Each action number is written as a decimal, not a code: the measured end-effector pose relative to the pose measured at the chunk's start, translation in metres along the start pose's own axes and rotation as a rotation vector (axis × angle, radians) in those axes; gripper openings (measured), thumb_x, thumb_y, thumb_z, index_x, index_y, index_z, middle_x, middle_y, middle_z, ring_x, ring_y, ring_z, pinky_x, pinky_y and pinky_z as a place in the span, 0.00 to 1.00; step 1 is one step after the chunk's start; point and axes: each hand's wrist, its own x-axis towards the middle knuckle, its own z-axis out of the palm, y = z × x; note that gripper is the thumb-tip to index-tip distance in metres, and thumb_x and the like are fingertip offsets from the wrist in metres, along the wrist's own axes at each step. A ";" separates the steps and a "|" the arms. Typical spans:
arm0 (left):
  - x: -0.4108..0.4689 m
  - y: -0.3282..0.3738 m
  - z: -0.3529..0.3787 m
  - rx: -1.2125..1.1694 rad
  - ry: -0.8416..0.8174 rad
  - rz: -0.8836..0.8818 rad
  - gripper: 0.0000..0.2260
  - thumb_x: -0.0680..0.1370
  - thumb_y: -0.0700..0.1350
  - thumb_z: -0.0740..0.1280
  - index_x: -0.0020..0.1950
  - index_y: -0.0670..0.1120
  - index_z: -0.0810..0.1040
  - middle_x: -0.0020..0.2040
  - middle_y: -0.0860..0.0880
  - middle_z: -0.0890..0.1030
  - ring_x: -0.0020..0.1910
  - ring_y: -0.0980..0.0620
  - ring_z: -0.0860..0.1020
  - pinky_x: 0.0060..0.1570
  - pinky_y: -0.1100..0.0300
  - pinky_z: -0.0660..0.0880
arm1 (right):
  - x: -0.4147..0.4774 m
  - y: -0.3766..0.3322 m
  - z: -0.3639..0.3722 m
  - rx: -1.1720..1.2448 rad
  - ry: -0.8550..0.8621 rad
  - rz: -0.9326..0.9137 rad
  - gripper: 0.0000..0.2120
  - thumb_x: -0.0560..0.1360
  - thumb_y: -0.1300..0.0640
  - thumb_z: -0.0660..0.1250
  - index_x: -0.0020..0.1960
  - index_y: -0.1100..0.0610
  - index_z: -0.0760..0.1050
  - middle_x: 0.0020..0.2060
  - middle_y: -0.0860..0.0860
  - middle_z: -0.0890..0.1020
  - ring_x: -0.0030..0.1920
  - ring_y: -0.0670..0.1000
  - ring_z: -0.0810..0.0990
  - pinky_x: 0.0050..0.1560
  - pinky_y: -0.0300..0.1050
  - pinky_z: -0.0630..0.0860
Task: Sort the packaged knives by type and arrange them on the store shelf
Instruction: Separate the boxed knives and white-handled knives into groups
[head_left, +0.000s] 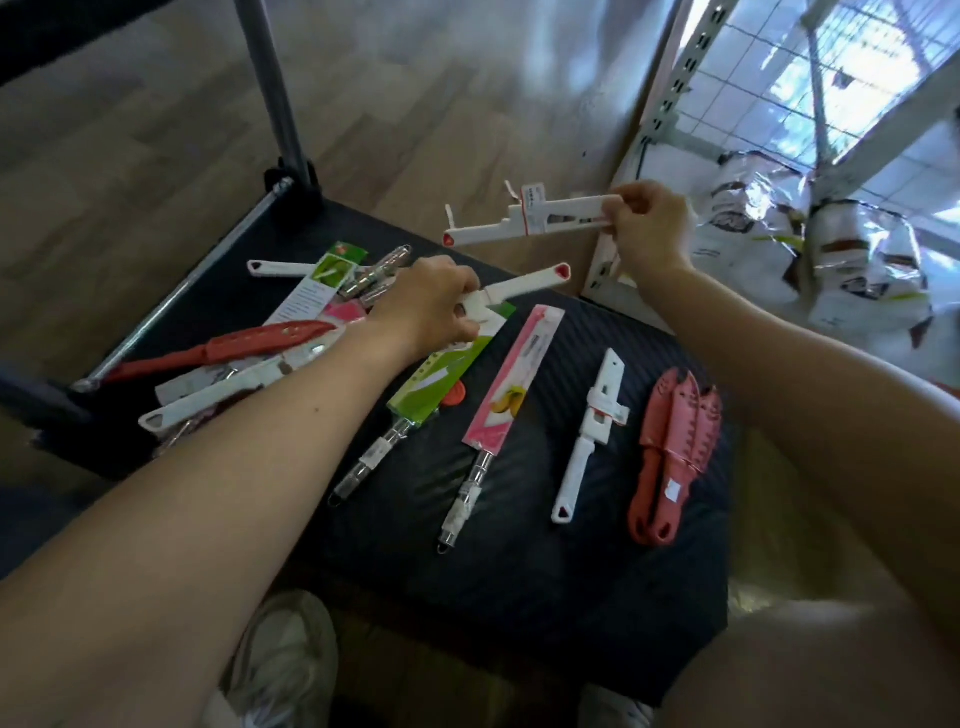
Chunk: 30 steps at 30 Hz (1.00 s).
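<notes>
Both hands grip white knives above the dark counter (545, 545).
Right hand (649, 223) pinches one (524, 223) aloft; left hand (431, 306) clasps another (524, 283) over the green pack (447, 374) (red knives (670, 452) right of it).

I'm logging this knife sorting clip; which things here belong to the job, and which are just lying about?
Job: white knife in right hand; white knife in left hand; sorted white knife; red sheathed knives; pink-packaged knife; green-packaged knife.
Lying about: foil bags; white shoe.
</notes>
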 end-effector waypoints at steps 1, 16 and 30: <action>0.003 0.008 0.006 0.001 -0.030 0.042 0.20 0.72 0.45 0.70 0.63 0.43 0.76 0.59 0.43 0.77 0.58 0.45 0.75 0.55 0.57 0.70 | 0.003 0.008 -0.011 0.002 0.018 0.023 0.09 0.76 0.57 0.66 0.54 0.57 0.80 0.47 0.52 0.83 0.47 0.50 0.82 0.54 0.45 0.80; 0.016 0.094 0.067 0.367 -0.362 0.677 0.20 0.76 0.44 0.64 0.68 0.46 0.70 0.64 0.48 0.72 0.61 0.48 0.74 0.59 0.55 0.73 | 0.024 0.065 -0.084 0.158 -0.010 0.231 0.08 0.76 0.60 0.66 0.39 0.51 0.75 0.39 0.49 0.78 0.35 0.44 0.77 0.40 0.35 0.77; 0.034 0.105 0.086 0.696 -0.479 1.338 0.18 0.74 0.37 0.66 0.63 0.42 0.74 0.61 0.42 0.75 0.57 0.44 0.77 0.60 0.50 0.73 | 0.041 0.081 -0.098 0.160 -0.119 0.313 0.10 0.77 0.55 0.65 0.37 0.49 0.76 0.40 0.51 0.78 0.44 0.52 0.80 0.52 0.48 0.81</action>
